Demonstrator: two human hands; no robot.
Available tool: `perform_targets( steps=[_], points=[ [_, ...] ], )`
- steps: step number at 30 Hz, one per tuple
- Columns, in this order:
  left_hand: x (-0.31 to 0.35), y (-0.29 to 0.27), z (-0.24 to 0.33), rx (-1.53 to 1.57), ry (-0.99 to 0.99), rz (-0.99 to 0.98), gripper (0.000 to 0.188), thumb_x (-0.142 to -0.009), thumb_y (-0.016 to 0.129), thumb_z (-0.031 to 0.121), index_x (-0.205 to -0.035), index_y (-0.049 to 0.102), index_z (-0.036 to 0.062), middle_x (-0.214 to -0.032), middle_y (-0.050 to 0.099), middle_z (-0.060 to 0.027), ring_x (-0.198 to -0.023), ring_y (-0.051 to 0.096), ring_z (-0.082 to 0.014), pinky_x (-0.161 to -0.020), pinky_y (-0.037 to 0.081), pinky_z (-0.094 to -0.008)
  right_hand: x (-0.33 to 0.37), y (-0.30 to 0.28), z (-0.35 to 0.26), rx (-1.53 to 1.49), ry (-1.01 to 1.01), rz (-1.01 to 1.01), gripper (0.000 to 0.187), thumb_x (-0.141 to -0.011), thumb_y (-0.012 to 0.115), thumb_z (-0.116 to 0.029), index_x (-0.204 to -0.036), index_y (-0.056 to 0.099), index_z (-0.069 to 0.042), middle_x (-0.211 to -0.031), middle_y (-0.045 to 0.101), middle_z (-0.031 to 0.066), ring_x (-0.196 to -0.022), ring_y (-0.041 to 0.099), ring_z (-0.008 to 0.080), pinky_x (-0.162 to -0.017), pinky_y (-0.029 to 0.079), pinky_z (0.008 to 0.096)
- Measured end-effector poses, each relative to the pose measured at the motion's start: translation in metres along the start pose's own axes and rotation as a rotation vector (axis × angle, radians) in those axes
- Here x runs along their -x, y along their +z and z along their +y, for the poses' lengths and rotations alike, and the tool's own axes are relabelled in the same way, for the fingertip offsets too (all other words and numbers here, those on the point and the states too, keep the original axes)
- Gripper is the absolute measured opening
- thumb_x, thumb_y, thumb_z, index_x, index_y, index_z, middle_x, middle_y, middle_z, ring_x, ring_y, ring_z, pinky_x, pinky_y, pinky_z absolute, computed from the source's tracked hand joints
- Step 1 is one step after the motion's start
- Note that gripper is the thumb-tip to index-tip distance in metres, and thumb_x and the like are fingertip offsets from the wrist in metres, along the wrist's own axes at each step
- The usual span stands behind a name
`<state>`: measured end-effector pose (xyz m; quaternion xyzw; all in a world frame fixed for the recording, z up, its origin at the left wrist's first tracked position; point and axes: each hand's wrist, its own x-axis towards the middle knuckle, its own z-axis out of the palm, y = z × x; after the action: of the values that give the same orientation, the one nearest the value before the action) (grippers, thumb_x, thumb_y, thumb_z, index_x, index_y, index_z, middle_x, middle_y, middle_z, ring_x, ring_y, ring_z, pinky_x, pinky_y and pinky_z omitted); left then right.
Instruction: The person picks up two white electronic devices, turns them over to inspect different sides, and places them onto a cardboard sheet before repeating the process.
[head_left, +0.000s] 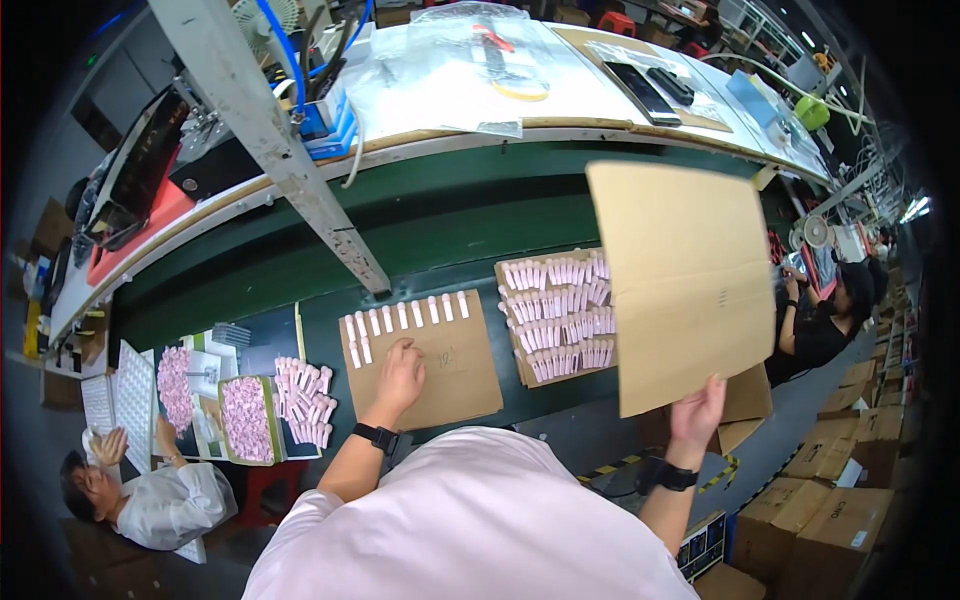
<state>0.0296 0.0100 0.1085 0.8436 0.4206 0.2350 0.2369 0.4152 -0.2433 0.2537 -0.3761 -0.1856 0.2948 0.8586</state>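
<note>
My right hand (697, 412) grips the lower edge of a tan cardboard sheet (685, 285), which is raised and tilted. It partly covers another cardboard sheet (532, 375) bearing several rows of small pink, round-headed stick-shaped pieces (560, 300). My left hand (402, 376) rests on a flat cardboard sheet (455, 390) in front of me, its fingers slightly bent and apart, with nothing visible in them. Along that sheet's far edge runs a row of the same pink pieces (403, 315), and a short second row begins at its left.
Left of my sheet lie a loose pile of pink pieces (304, 400) and a filled tray (247, 420). A co-worker in white (170, 505) sits at far left, another in black (825, 325) at right. A metal post (270, 140) rises beyond the belt; cartons (835, 530) stand lower right.
</note>
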Motion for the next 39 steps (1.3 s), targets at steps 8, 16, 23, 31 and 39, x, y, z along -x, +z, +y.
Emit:
perform_targets(
  steps=[8,16,23,31,39],
  points=[
    [0.018,-0.022,-0.022,0.001,-0.060,0.050,0.020,-0.077,0.063,0.003,-0.096,0.059,0.0026,-0.118,0.052,-0.0189,-0.112,0.050,-0.0373,-0.093,0.044,-0.0443,-0.121,0.153,-0.021,0.145,-0.135,-0.123,0.034,-0.097,0.048,-0.012,-0.129,0.046,-0.001,-0.128,0.054,0.0116,-0.118,0.051,0.0225,-0.100,0.041,0.0375],
    [0.060,-0.045,-0.043,-0.058,-0.149,0.127,0.018,-0.078,0.063,0.003,-0.096,0.058,0.0026,-0.117,0.052,-0.0187,-0.110,0.051,-0.0374,-0.092,0.044,-0.0420,-0.278,0.260,0.080,0.274,-0.058,-0.318,0.017,-0.095,0.055,-0.017,-0.106,0.058,-0.004,-0.098,0.063,0.0077,-0.078,0.060,0.0178,-0.064,0.048,0.0263],
    [0.074,-0.047,-0.046,-0.041,-0.192,0.144,0.016,-0.080,0.062,0.004,-0.096,0.058,0.0025,-0.115,0.053,-0.0180,-0.108,0.052,-0.0372,-0.093,0.043,-0.0409,-0.256,0.322,0.117,0.140,0.434,-0.379,0.023,-0.095,0.052,-0.021,-0.108,0.052,-0.001,-0.086,0.064,0.0168,-0.063,0.063,0.0231,-0.055,0.053,0.0294],
    [0.039,-0.010,-0.022,0.024,-0.119,0.005,0.016,-0.081,0.062,0.005,-0.096,0.058,0.0019,-0.113,0.054,-0.0173,-0.106,0.054,-0.0372,-0.091,0.045,-0.0406,-0.248,0.235,0.083,0.749,0.407,-0.461,0.035,-0.098,0.046,-0.033,-0.114,0.049,-0.002,-0.087,0.066,0.0170,-0.065,0.064,0.0227,-0.056,0.054,0.0294],
    [0.005,0.054,0.020,0.059,-0.024,-0.292,0.017,-0.081,0.062,0.009,-0.096,0.060,0.0023,-0.107,0.058,-0.0159,-0.101,0.056,-0.0362,-0.086,0.047,-0.0410,-0.132,0.014,0.069,1.141,0.239,-0.362,0.022,-0.095,0.054,-0.022,-0.085,0.064,-0.005,-0.074,0.063,0.0001,-0.064,0.055,0.0066,-0.056,0.045,0.0219]
  ],
)
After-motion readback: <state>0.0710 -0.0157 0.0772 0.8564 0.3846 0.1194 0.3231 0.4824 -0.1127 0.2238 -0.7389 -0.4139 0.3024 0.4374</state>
